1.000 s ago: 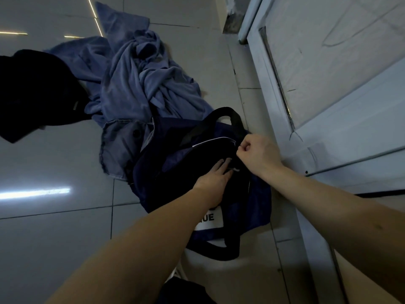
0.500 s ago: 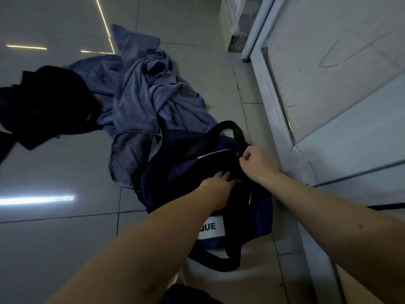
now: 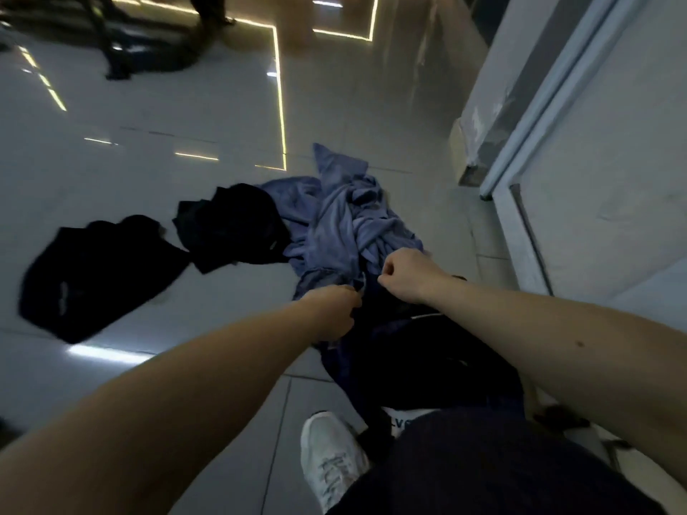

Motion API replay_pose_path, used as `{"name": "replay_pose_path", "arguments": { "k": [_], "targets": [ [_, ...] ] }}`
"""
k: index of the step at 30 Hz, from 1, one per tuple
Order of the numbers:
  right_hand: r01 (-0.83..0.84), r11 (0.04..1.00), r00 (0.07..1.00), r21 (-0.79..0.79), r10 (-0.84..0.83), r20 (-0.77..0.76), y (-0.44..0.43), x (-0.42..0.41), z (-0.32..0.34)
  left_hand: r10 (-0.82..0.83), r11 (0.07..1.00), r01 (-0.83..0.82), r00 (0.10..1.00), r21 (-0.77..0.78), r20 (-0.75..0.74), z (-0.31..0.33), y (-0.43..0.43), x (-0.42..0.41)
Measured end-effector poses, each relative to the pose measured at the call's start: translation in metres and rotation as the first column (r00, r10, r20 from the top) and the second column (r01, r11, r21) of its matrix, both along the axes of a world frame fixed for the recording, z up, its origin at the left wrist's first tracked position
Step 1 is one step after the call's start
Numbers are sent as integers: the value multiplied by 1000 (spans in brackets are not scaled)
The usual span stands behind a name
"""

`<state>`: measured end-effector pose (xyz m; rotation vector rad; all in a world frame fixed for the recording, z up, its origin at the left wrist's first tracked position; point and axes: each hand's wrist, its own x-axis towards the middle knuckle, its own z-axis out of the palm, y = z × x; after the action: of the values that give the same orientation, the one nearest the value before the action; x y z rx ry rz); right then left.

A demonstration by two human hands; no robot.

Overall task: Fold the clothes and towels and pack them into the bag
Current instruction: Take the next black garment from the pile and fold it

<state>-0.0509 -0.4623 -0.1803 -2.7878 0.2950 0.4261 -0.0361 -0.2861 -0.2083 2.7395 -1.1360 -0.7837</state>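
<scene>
Now, the bag (image 3: 427,362): lying slumped on the floor tiles (image 3: 186,143) at near centre-right, dark navy, partly running under the right forearm; its far end is meeting the loose cloth.
Step in hand: judging from both hands working at the far rim, the person is getting the mouth open for packing — nothing on the floor is looking folded yet.
Doing it well: this is calling for drawing the two sides of the rim apart evenly and leaving the mouth gaping wide, so that a folded piece is going in flat rather than bunching at the lip.
Left hand (image 3: 331,314): reaching forward on a straight forearm, fingers curling down into the dark fabric at the bag's far-left rim and gripping it; blur is hiding the fingertips.
Right hand (image 3: 403,275): closing into a fist just right of the left hand, over the bag's far edge, thumb tucking against the forefinger — whether it is pinching a zip pull, the rim or nothing, I cannot tell.
Blue heap (image 3: 345,224): lying crumpled just beyond both hands, touching the bag's far end.
Black garment (image 3: 230,224): resting against the heap's left side.
Second black garment (image 3: 93,280): spreading flat farther left.
White shoe (image 3: 331,459): standing near, just left of the bag's near end.
Door panel (image 3: 613,180): running along the right.
</scene>
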Motion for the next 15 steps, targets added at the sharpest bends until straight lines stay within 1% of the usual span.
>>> {"name": "replay_pose_path", "arguments": {
  "k": [2, 4, 7, 9, 12, 15],
  "targets": [
    [-133, 991, 990, -18, 132, -41, 40, 24, 11, 51, 997, -51, 999, 49, 1, 15, 32, 15],
    [-268, 962, 961, -62, 261, -96, 78, 45, 19, 90, 992, -92, 996, 82, 21, 24, 71, 30],
    [-405, 905, 910, -133, 385, -153, 134, 77, 19, 170, 982, -174, 984, 77, 56, 24, 136, 52],
    [-454, 877, 888, -159, 429, -169, 168, 99, 7, 192, 974, -197, 980, 113, 56, 16, 175, 66],
    [-499, 855, 862, -144, 472, -183, 215, 132, -24, 154, 961, -162, 987, 225, 50, -2, 229, 87],
    [-517, 851, 848, -88, 497, -184, 258, 162, -59, 160, 957, -171, 985, 235, 64, -24, 277, 110]
  ]
}}
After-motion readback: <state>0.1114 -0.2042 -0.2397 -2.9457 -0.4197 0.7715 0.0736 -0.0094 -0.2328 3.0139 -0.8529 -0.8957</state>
